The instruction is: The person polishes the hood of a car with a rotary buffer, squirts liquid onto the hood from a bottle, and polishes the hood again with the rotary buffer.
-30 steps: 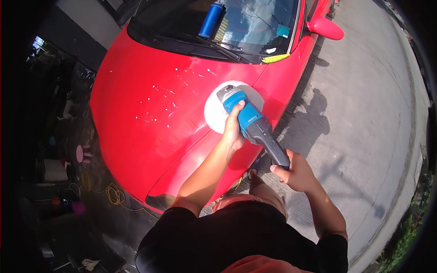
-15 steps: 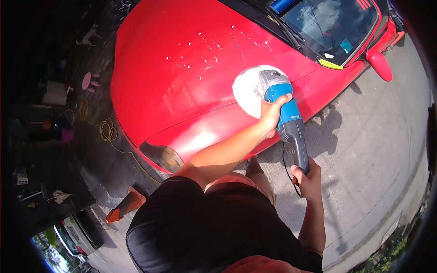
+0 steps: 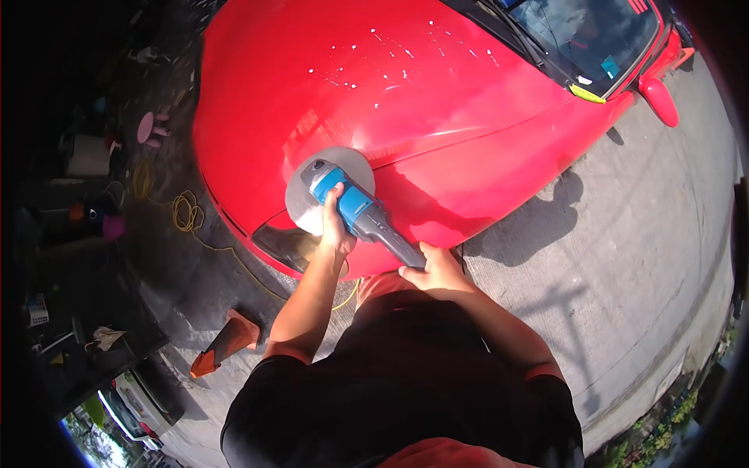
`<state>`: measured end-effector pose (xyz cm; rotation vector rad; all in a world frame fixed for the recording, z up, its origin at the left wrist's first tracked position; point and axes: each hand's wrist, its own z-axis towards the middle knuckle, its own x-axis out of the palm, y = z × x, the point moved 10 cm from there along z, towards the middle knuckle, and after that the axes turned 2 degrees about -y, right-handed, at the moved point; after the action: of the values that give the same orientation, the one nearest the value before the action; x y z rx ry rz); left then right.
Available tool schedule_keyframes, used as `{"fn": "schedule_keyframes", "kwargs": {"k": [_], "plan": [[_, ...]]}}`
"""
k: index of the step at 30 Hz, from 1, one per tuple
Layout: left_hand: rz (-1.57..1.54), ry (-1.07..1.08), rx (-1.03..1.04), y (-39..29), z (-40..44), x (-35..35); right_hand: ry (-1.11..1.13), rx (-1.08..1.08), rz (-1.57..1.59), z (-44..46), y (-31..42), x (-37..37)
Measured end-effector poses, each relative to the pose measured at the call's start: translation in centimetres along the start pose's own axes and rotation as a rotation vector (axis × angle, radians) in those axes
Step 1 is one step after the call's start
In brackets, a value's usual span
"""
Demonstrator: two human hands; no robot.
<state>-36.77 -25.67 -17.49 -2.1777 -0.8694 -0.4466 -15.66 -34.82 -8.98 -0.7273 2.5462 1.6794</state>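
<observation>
A blue and dark-grey car polisher [image 3: 356,204] lies across the front corner of a red car's hood [image 3: 257,93]. Its round pale pad [image 3: 360,165] rests against the paint near the headlight [image 3: 282,243]. My left hand [image 3: 334,225] wraps around the blue body just behind the head, thumb on top. Around the dark rear handle my right hand [image 3: 438,273] is closed, close to my waist. White spots [image 3: 382,47] of a liquid or paste are scattered over the upper hood.
A yellow cord [image 3: 187,212] runs coiled along the ground and past the car's front. An orange-brown wedge-shaped object [image 3: 226,343] lies on the concrete at left. Beyond the cord stands a pink stool [image 3: 152,129]. The side mirror [image 3: 659,101] juts out at upper right.
Both hands have carried the polisher leftward along the hood, from beside the fender edge to the headlight corner. The handle now slants more toward the lower right.
</observation>
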Motion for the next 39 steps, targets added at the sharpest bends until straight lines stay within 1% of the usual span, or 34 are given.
{"fn": "schedule_keyframes", "kwargs": {"k": [1, 2, 3, 4, 6, 8, 10, 12, 13, 14, 16, 18, 19, 20, 22, 24, 26, 27, 28, 30, 31, 33, 34, 35, 37, 38, 39], "plan": [[-0.041, -0.012, 0.005, -1.0, -0.4, -1.4, 0.041, 0.002, -0.181, 0.7, 2.4, 0.7], [-0.081, -0.024, 0.010, -2.0, -1.0, -2.6, 0.099, -0.008, -0.232, 1.6, 3.1, 2.3], [-0.102, -0.006, -0.007, -2.4, -1.1, -3.6, 0.129, 0.016, -0.227, 2.1, 3.7, 3.2], [-0.104, -0.039, 0.022, -3.1, -1.4, -4.4, 0.159, 0.041, -0.221, 2.3, 4.6, 3.9], [-0.154, -0.077, 0.038, -3.2, -1.8, -5.3, 0.154, -0.012, -0.250, 2.6, 5.2, 4.2], [-0.171, -0.115, 0.062, -3.1, -2.4, -4.8, 0.133, -0.023, -0.278, 2.0, 5.6, 3.8], [-0.159, -0.119, 0.076, -2.2, -2.6, -2.9, 0.112, 0.019, -0.306, 1.0, 5.2, 2.0], [-0.131, -0.094, 0.076, -0.8, -2.7, -0.1, 0.090, 0.047, -0.313, -0.5, 5.0, -0.8], [-0.120, -0.038, 0.053, 0.4, -2.1, 1.1, 0.064, 0.074, -0.328, -1.5, 5.1, -2.3], [-0.107, 0.018, 0.031, 1.3, -1.9, 2.8, 0.008, 0.072, -0.300, -2.4, 4.7, -3.9], [-0.043, 0.118, -0.099, 4.4, -1.7, 6.8, -0.103, 0.062, -0.239, -4.5, 3.7, -6.8], [0.030, 0.213, -0.108, 7.7, 0.7, 9.7, -0.263, 0.016, -0.168, -6.6, 0.2, -9.0], [0.050, 0.228, -0.061, 7.6, 0.4, 12.8, -0.338, -0.010, -0.134, -7.2, -1.2, -10.2], [0.071, 0.240, -0.015, 7.2, -0.2, 16.1, -0.399, 0.024, -0.118, -7.7, -2.1, -11.4], [0.155, 0.359, -0.119, 9.1, 0.5, 21.9, -0.514, 0.101, -0.076, -8.6, -3.9, -13.4], [0.308, 0.443, -0.072, 9.5, 2.1, 28.0, -0.619, 0.114, 0.014, -8.0, -6.0, -15.4], [0.380, 0.437, -0.065, 10.8, 4.8, 32.6, -0.692, 0.134, 0.156, -5.9, -8.2, -17.0], [0.418, 0.441, -0.026, 11.1, 6.6, 34.7, -0.725, 0.110, 0.212, -4.5, -7.6, -17.9], [0.458, 0.446, 0.010, 11.3, 8.2, 36.5, -0.750, 0.018, 0.205, -2.7, -7.1, -18.9], [0.488, 0.379, 0.127, 10.0, 11.7, 38.5, -0.808, -0.169, 0.193, 0.8, -6.4, -21.0], [0.476, 0.295, 0.160, 7.5, 11.1, 39.0, -0.775, -0.121, 0.247, 2.6, -5.5, -21.5], [0.433, 0.284, 0.193, 3.8, 12.8, 39.1, -0.702, -0.017, 0.350, 5.3, -2.8, -21.9], [0.412, 0.283, 0.220, 1.4, 13.7, 38.7, -0.674, -0.017, 0.272, 7.3, -2.1, -22.0], [0.382, 0.352, 0.215, -0.9, 14.4, 38.6, -0.647, -0.018, 0.192, 9.5, -1.6, -21.9], [0.372, 0.315, 0.194, -5.1, 17.2, 35.9, -0.591, -0.051, 0.040, 13.7, 0.5, -21.4], [0.312, 0.292, 0.229, -7.2, 18.6, 34.3, -0.554, -0.056, -0.043, 15.9, 1.7, -20.7], [0.267, 0.302, 0.179, -8.6, 21.3, 32.1, -0.525, -0.086, -0.108, 17.4, 4.4, -19.9]]}}
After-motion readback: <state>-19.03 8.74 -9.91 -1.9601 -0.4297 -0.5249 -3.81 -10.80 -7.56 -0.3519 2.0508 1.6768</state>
